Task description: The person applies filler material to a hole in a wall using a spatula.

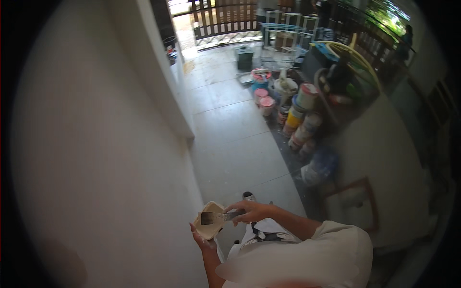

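My left hand (204, 242) is closed on the side of a cream-coloured, angular tub (205, 233), tilted so its inside shows. Pale smears coat the tub's inner walls. In my right hand (251, 211) is a putty knife (209, 219), fingers wrapped round its handle and the wide dark blade pointing left over the tub's opening. Whether the blade touches the contents I cannot tell. Whitish residue marks the fingers of my left hand.
A pale wall (105, 158) rises close on my left. Ahead lies a tiled floor (230, 149). Several paint buckets (265, 104) line its right side, with a blue-and-white plastic bundle (321, 165) nearer me. A slatted gate (225, 19) stands at the far end.
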